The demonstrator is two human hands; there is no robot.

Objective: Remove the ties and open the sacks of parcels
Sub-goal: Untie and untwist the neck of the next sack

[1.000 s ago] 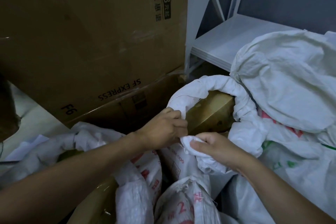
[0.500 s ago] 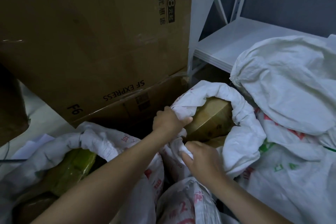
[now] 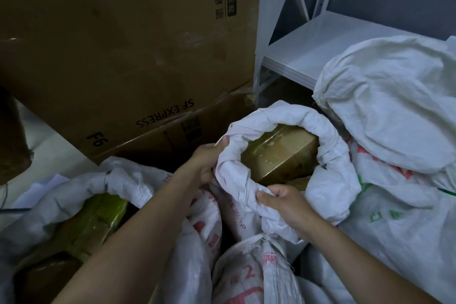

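While the big cardboard box point(image 3: 118, 57) fills the upper left of the frame as before, the white sack point(image 3: 330, 180) at centre now gapes wider than half a second ago, its rolled rim ringing a brown taped parcel point(image 3: 278, 155) that shows more of its top face. A tied sack point(image 3: 394, 111) lies closed at upper right, and another open sack point(image 3: 118, 180) sits at lower left. The left hand point(image 3: 203, 163), fingers curled, grips the white sack's left rim a little farther out than before, and the right hand point(image 3: 286, 205) pinches the bunched near rim at lower centre, thumb on top.
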